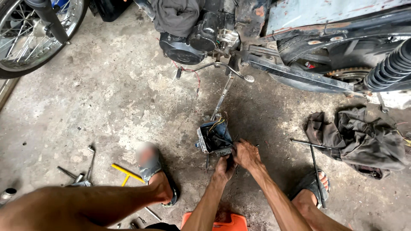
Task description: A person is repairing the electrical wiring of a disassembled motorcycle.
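Hands closed on wired metal housing at 6 o'clock of motorcycle engine: left hand grips lower edge, steadying it on floor; right hand pinches rim.

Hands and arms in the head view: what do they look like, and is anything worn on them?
Both forearms are bare, lean and sinewy, with no sleeves in view. The left hand and right hand wear no gloves; no watch, ring or band shows. Dark grime smudges the fingers and knuckles.
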